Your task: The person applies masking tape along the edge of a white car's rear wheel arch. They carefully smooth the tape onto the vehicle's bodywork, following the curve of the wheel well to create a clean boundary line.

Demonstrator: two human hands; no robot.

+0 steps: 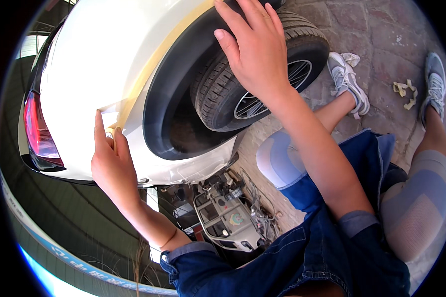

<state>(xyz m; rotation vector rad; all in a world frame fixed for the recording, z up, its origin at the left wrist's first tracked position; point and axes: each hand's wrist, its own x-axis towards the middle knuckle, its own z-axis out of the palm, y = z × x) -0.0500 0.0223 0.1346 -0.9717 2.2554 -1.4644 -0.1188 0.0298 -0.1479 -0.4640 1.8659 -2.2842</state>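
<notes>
A strip of pale yellow masking tape (146,74) follows the curved edge of a white car's body panel (99,54), along the black wheel arch (156,106). At the strip's lower end, my left hand (115,161) holds a small roll of masking tape (112,136) between thumb and fingers. Its forefinger is stretched out, with the tip against the white panel. My right hand (260,52) is open over the upper part of the arch, fingers extended toward the far end of the tape. Its fingertips reach the top of the picture, so their exact contact cannot be made out.
The car's wheel (272,84) juts out beside the arch, below my right hand. A red tail light (39,131) lies left of my left hand. Crumpled tape (406,93) lies on the paved ground (386,54) between my shoes. A small vehicle (228,218) stands beyond the car.
</notes>
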